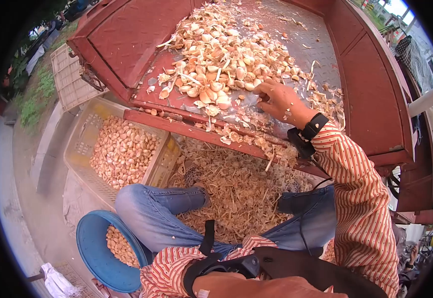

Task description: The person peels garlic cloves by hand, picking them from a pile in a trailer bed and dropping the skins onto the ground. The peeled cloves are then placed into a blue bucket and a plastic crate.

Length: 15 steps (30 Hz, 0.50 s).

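Observation:
My right hand (281,103) is at the right edge of a garlic pile (226,59) on the red metal cart bed (321,49). Its fingers are curled at the cloves; whether they grip one cannot be made out. Loose skins lie along the bed's front edge. At the bottom of the view, close to my body, is my left hand (276,287), cut off by the frame, with its fingers hidden. A device is strapped at each wrist.
A yellow crate (164,161) of cloves stands left of my knee, with a blue tub (89,248) holding cloves below it. Husks (231,193) cover the ground between my legs. The cart's red side walls rise left and right. A pale crate (70,77) stands beyond.

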{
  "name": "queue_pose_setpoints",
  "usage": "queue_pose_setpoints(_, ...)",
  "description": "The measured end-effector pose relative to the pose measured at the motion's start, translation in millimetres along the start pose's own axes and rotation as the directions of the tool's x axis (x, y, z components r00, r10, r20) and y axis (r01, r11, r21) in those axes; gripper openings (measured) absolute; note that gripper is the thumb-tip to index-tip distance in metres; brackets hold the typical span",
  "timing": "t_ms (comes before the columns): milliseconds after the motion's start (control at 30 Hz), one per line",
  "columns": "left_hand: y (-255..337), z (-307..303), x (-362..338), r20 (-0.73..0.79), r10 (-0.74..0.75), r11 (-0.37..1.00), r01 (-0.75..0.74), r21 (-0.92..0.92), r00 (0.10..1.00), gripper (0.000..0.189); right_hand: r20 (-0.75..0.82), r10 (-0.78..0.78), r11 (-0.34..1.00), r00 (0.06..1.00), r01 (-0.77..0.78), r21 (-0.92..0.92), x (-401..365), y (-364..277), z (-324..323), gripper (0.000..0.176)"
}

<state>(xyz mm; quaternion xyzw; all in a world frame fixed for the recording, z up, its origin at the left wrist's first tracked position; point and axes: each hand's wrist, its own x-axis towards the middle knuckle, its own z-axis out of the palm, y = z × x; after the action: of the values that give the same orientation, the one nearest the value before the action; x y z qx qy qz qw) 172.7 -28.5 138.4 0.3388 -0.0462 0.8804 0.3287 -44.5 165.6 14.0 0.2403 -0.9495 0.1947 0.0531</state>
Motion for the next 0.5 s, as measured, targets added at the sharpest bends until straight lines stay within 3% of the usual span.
queue_pose_setpoints(133, -4, 8, 1, -0.036, 0.036, 0.999, -0.036, -0.014, 0.999, 0.018, -0.085, -0.018, 0.949, 0.996, 0.044, 0.313, -23, -16, -10, 0.015)
queue_pose_setpoints(267, -10, 9, -3, -0.019, -0.004, 1.0, 0.004, -0.02, 1.0, 0.019, 0.08, 0.052, 0.858, 0.995, -0.085, 0.506, 1, -64, -6, 0.012)
queue_pose_setpoints(300, -12, 10, -5, -0.035, -0.018, 1.0, 0.018, -0.024, 0.999, 0.019, 0.045, 0.049, 0.731, 0.998, -0.067, 0.679, 15, -85, 0, 0.016)
queue_pose_setpoints(333, -12, 12, -5, -0.069, -0.019, 1.0, 0.018, -0.018, 0.997, 0.019, -0.03, -0.046, 0.662, 0.998, 0.053, 0.747, 29, -105, -1, 0.023)
queue_pose_setpoints(367, -6, 9, -3, -0.063, -0.052, 0.998, 0.055, 0.035, 0.997, 0.02, -0.206, -0.155, 0.681, 0.966, 0.256, 0.686, 42, -117, 4, 0.025)
queue_pose_setpoints(433, 24, -1, 3, -0.013, -0.161, 0.97, 0.161, 0.185, 0.987, 0.02, -0.149, -0.164, 0.823, 0.975, 0.218, 0.525, 53, -105, 0, 0.024)
queue_pose_setpoints(500, 73, 2, -6, -0.17, -0.172, 0.828, 0.236, 0.509, 0.97, 0.018, -0.144, -0.113, 0.932, 0.983, 0.155, 0.328, 58, -65, -8, 0.018)
